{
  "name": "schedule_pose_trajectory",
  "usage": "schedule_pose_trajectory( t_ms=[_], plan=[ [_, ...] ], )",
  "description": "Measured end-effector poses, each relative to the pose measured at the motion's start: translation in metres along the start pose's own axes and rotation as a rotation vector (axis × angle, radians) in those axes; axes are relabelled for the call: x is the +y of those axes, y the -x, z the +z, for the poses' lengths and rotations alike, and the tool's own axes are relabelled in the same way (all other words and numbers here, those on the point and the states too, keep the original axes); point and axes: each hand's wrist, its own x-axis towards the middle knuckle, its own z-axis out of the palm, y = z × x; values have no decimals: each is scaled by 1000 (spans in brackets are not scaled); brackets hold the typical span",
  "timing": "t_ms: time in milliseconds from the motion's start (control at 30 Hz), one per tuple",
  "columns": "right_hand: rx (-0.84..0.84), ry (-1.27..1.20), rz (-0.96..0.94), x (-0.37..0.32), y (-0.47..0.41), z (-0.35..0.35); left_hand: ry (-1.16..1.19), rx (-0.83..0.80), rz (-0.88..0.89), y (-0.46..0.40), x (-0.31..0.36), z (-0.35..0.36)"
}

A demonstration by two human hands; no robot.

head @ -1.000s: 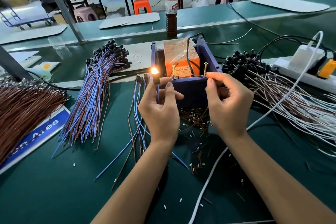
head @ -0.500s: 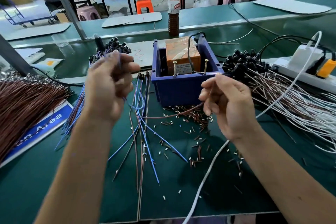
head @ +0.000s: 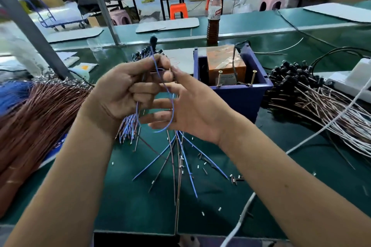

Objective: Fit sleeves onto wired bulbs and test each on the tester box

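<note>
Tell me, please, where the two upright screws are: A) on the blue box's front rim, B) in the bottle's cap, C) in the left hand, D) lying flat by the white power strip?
A: both screws stand on the front rim of the blue box, in front of the orange block.

One head-worn wide-angle view looks forward and down, close over the green bench (head: 140, 206).
</note>
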Motion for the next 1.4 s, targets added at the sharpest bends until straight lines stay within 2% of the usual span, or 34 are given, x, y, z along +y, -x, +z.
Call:
schedule_pose_trajectory(
  t_ms=[100, 267, 367, 433, 500, 533, 600, 633, 767, 833, 900, 967, 1033, 1133, 1233, 1400],
  plan=[
    [-93, -119, 3, 8, 0, -6, -442, 14, 38, 10, 6, 2],
    [-173, -137, 8, 18, 0, -13, -656, 32, 56, 14, 16, 2],
    [-209, -313, -17, 22, 1, -17, -563, 54, 60, 14, 23, -2],
    [-111, -335, -24, 22, -1, -15, -271, -103, 36, 12, 25, -4],
    [44, -97, -26, 21, -5, -6, 46, -225, 17, 8, 24, -2],
    [90, 97, -25, 21, -8, -1, 79, -208, 47, 2, 23, -2],
    [69, 448, -22, 23, -8, 13, -75, -21, 156, -11, 23, -2],
    [29, 519, -38, 26, -6, 19, -143, 82, 210, -17, 25, -2],
    [18, 290, -17, 35, -2, 37, -3, 373, 272, -41, 36, -13],
    [44, 306, 32, 40, -1, 42, -96, 568, 314, -55, 45, -22],
    [60, 479, 109, 45, 0, 44, -395, 792, 275, -72, 52, -31],
    [118, 781, 138, 51, 1, 41, -820, 961, 156, -89, 47, -40],
    [192, 1161, 124, 53, 2, 38, -1187, 993, 49, -103, 33, -52],
    [261, 1565, 163, 53, 6, 32, -1493, 965, -25, -120, 2, -73],
    [279, 1676, 214, 56, 7, 26, -1640, 1002, 28, -130, -26, -90],
    [297, 1740, 224, 62, -1, 19, -1666, 1184, 286, -129, -37, -101]
  ],
)
